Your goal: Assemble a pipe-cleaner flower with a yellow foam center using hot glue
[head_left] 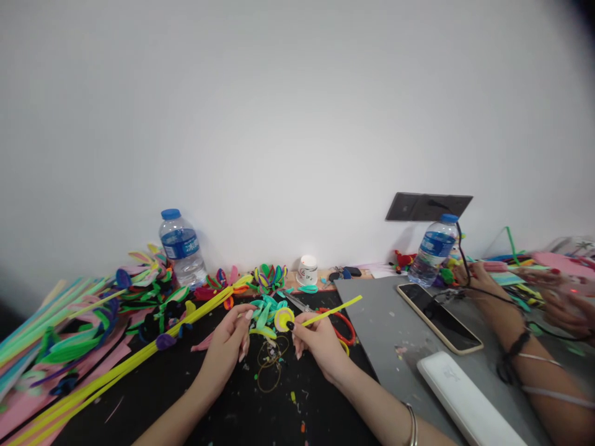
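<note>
My right hand (pixel 320 347) pinches a yellow pipe cleaner (pixel 332 311); its free end sticks out to the upper right. At the fingertips sits a round yellow coil (pixel 283 320) with a paler rim. One nail of this hand looks black. To the left, my left hand (pixel 227 341) has thumb and forefinger drawn together and the other fingers bent down; whatever lies between the tips is too small to make out. Teal pipe-cleaner pieces (pixel 264 311) lie just beyond both hands. Red-handled scissors (pixel 344 325) rest behind my right hand, partly hidden.
Long yellow pipe cleaners (pixel 153 353) and a colourful heap (pixel 79 341) fill the left. Water bottles (pixel 183 257) (pixel 432 254) and a paper cup (pixel 307 271) stand along the wall. Right are a phone (pixel 439 316), a white case (pixel 465 393) and another person's arm (pixel 506 322).
</note>
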`<action>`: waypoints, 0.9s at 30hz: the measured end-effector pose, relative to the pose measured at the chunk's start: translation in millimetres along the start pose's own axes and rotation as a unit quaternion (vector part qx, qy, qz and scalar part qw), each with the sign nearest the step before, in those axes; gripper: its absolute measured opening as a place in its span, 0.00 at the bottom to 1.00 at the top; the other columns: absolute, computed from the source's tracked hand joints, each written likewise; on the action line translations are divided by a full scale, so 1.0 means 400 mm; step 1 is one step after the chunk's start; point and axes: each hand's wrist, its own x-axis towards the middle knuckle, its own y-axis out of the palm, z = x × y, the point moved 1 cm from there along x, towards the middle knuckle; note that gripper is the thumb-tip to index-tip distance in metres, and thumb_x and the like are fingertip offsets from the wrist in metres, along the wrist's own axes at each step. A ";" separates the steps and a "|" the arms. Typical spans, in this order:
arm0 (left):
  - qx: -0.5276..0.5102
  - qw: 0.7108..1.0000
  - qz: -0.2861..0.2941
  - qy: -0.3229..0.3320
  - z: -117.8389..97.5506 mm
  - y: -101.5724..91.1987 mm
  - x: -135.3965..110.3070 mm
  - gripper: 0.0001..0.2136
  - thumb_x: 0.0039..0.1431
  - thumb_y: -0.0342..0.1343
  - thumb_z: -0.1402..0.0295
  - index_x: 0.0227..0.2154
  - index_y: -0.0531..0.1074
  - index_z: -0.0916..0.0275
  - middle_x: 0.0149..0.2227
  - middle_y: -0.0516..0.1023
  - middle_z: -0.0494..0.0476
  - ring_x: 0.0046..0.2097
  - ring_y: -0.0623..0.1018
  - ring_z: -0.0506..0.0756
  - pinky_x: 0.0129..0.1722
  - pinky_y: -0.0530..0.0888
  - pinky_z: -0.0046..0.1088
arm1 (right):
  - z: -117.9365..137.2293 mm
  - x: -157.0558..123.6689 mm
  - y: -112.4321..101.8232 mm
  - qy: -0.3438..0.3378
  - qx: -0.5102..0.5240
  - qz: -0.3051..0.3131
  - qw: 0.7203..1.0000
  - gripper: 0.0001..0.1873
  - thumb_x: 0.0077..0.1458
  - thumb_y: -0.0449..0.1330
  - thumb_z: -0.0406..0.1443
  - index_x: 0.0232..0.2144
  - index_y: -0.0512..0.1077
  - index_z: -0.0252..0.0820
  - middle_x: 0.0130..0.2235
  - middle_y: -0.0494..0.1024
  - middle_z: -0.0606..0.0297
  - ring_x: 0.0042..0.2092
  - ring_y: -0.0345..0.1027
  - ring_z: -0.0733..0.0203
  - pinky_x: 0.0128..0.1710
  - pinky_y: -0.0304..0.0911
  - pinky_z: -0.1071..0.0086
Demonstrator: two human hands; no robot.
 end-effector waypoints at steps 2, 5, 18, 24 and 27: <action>-0.006 1.000 -0.002 0.006 -0.004 0.001 0.000 0.20 0.53 0.54 0.52 0.41 0.66 0.64 0.13 0.55 0.36 0.14 0.56 0.46 0.16 0.55 0.21 | -0.001 0.000 -0.001 0.000 -0.004 -0.002 1.000 0.12 0.42 0.66 0.40 0.21 0.67 0.39 0.14 0.69 0.72 0.14 0.59 0.70 0.16 0.57 0.75; 0.007 1.000 -0.003 0.025 -0.017 0.002 0.000 0.18 0.51 0.57 0.54 0.39 0.68 0.63 0.17 0.58 0.39 0.17 0.59 0.47 0.18 0.57 0.22 | -0.005 0.001 -0.002 -0.001 -0.012 0.000 1.000 0.13 0.42 0.65 0.40 0.20 0.67 0.39 0.14 0.69 0.72 0.14 0.59 0.70 0.15 0.57 0.75; -0.016 0.999 0.002 0.039 -0.017 -0.006 0.000 0.15 0.51 0.58 0.59 0.38 0.68 0.62 0.19 0.65 0.43 0.24 0.68 0.51 0.27 0.66 0.26 | -0.008 0.003 -0.004 0.005 -0.007 0.003 1.000 0.12 0.42 0.65 0.40 0.22 0.67 0.39 0.14 0.69 0.73 0.14 0.59 0.70 0.15 0.57 0.76; -0.113 0.993 0.038 -0.019 -0.015 0.003 -0.007 0.16 0.53 0.60 0.59 0.41 0.67 0.60 0.23 0.70 0.45 0.28 0.72 0.51 0.32 0.71 0.27 | -0.003 -0.002 -0.002 0.019 0.017 0.027 0.999 0.15 0.42 0.68 0.42 0.24 0.68 0.38 0.17 0.71 0.72 0.17 0.63 0.70 0.17 0.59 0.77; -0.162 0.984 0.060 -0.044 -0.020 0.013 -0.015 0.16 0.51 0.62 0.60 0.41 0.68 0.59 0.26 0.71 0.47 0.32 0.73 0.51 0.36 0.73 0.29 | 0.003 -0.007 -0.001 0.045 0.045 0.048 0.997 0.19 0.39 0.70 0.43 0.28 0.69 0.38 0.25 0.76 0.68 0.23 0.71 0.66 0.19 0.61 0.77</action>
